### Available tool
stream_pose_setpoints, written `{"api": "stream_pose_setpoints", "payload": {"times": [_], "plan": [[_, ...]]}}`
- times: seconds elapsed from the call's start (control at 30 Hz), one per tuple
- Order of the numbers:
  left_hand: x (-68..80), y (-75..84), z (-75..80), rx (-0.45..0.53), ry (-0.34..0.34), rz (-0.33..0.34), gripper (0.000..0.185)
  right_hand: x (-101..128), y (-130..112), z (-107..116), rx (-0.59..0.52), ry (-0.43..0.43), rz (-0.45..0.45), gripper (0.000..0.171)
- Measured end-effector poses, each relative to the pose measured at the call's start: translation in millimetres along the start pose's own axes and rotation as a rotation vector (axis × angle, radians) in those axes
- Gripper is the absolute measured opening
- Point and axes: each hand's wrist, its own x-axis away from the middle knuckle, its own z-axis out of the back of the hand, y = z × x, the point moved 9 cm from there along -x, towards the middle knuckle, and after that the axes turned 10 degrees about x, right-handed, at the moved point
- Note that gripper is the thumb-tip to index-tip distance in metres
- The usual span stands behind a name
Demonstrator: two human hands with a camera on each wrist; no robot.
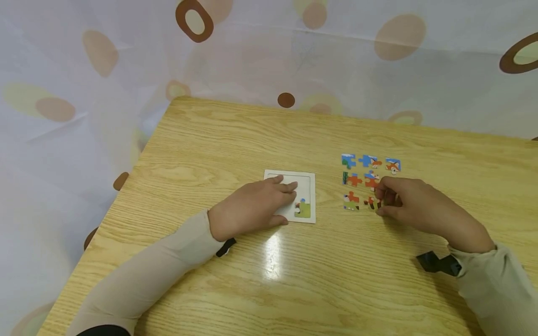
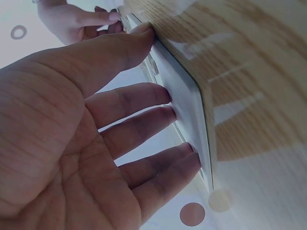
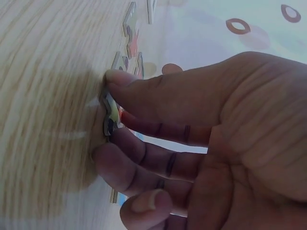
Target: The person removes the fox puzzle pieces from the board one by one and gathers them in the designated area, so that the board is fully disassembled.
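A white puzzle tray [image 1: 312, 198] with a raised border lies flat on the table. One jigsaw piece [image 1: 303, 210], green with a blue knob, sits in its lower right corner. My left hand [image 1: 254, 205] rests on the tray, its fingers spread over the inside and the thumb [image 2: 139, 40] at the near edge. To the right, my right hand [image 1: 414, 205] reaches in beside a group of loose pieces. Its thumb [image 3: 122, 79] and curled fingers pinch a small jigsaw piece [image 3: 112, 115] by its edges, low over the wood. The palm side hides part of that area from above.
Several pieces lie in loose rows, among them a blue and orange one [image 1: 370, 161], a fox-face piece [image 1: 392, 164] and a red and green one [image 1: 351, 200]. The wooden table [image 1: 235, 140] ends at a patterned cloth [image 1: 260, 56] behind and to the left.
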Motion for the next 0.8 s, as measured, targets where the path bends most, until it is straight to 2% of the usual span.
{"api": "stream_pose_setpoints", "payload": {"times": [0.1,0.2,0.3,0.37,0.47,0.6,0.8], "plan": [[0.2,-0.6,-1.4,-0.001,-0.003,0.002,0.055,1.2,-2.1,3.3,0.023,0.015,-0.007,0.020],[-0.6,-0.4,-1.9,-0.014,-0.002,0.004,0.053,4.2,-12.7,13.4,0.070,0.093,0.005,0.020],[-3.0,0.3,-2.4,-0.022,-0.001,0.009,0.053,6.0,-35.3,20.5,0.079,0.178,0.048,0.020],[-4.8,-0.1,-2.6,-0.033,-0.003,0.015,0.054,2.6,-54.5,18.5,0.053,0.199,0.104,0.020],[-6.5,-2.5,-3.5,-0.048,-0.010,0.030,0.056,-9.8,-82.8,9.4,0.034,0.181,0.182,0.024],[-6.0,-4.1,-3.1,-0.052,0.004,0.033,0.056,-28.9,-112.5,-5.1,0.041,0.126,0.240,0.031],[-3.6,-0.9,-2.3,-0.033,0.030,0.003,0.052,-42.3,-130.4,-23.1,0.087,0.078,0.241,0.034]]}}
